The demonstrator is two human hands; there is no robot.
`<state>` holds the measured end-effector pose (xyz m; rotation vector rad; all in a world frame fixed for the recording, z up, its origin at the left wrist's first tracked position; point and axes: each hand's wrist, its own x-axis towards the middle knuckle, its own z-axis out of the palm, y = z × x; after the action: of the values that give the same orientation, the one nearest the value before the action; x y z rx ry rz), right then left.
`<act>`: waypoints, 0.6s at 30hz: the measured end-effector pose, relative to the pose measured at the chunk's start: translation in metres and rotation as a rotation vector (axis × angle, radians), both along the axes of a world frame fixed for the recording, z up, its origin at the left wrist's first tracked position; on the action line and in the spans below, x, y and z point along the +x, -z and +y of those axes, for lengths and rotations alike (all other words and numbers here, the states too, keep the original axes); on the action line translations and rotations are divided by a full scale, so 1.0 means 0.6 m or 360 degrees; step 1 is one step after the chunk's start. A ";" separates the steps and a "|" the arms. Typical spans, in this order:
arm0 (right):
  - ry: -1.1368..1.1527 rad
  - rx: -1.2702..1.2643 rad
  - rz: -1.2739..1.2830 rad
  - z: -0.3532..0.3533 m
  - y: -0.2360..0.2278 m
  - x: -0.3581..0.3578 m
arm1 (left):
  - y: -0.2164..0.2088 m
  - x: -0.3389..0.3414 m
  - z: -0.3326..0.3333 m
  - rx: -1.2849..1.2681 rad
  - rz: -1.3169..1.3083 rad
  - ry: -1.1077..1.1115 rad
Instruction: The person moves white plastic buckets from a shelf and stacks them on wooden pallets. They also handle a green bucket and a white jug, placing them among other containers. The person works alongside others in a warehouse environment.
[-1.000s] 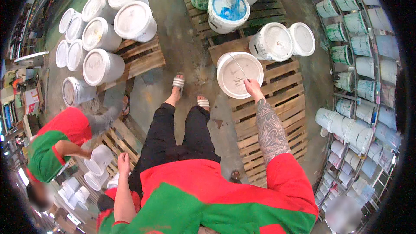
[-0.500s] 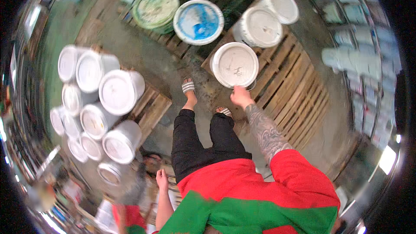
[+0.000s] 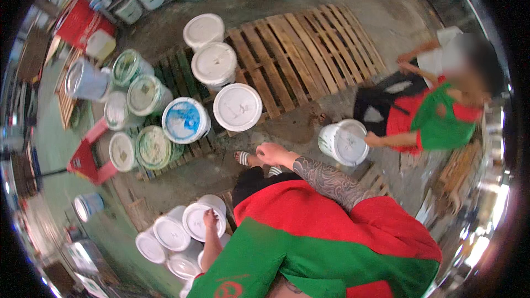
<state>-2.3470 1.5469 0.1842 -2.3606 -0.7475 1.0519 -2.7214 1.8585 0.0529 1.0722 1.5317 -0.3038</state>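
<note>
My right hand (image 3: 271, 154) is closed in a loose fist over my feet, with nothing seen in it. It is apart from the nearest white lidded bucket (image 3: 237, 107), which stands at the near corner of a wooden pallet. Down at the left, my left hand (image 3: 210, 218) hangs with loosely bent, parted fingers and holds nothing. In the picture it overlaps the lid of another white bucket (image 3: 194, 222); whether it touches cannot be told. A bucket with a blue-stained lid (image 3: 185, 121) stands left of the pallet corner.
A co-worker (image 3: 441, 110) at the right has a hand at a white bucket (image 3: 350, 142). The slatted pallet (image 3: 298, 58) stretches away ahead. Green-stained buckets (image 3: 154, 148) stand near a red pallet jack (image 3: 91, 157). A red drum (image 3: 83, 25) is far left.
My view has turned to the right, bringing the co-worker into sight. My right hand has left the white bucket on the pallet corner. My left hand now appears over the left bucket group.
</note>
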 end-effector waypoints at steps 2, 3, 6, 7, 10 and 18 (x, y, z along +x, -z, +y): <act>0.0491 0.0153 -0.0145 -0.064 0.007 -0.026 | -0.016 0.066 0.068 0.0209 -0.0120 0.0429; 0.0662 0.0107 -0.0084 -0.101 0.016 -0.048 | -0.024 0.100 0.096 0.0234 -0.0170 0.0582; 0.0935 -0.0033 -0.0112 -0.197 0.067 -0.143 | -0.034 0.214 0.142 0.0459 -0.0467 0.0764; 0.0952 -0.0148 -0.0073 -0.237 0.087 -0.179 | -0.035 0.250 0.146 0.0500 -0.0399 0.0844; 0.1262 -0.0379 0.0092 -0.361 0.139 -0.326 | -0.032 0.351 0.138 0.0565 -0.0299 0.1291; 0.0256 -0.1302 0.0020 -0.508 0.232 -0.700 | -0.036 0.478 0.080 0.0762 -0.0521 0.2107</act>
<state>-2.7669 1.2419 0.0448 -2.9960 -0.0943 1.4941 -2.4346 1.9066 0.0742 2.2973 0.3998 -0.6166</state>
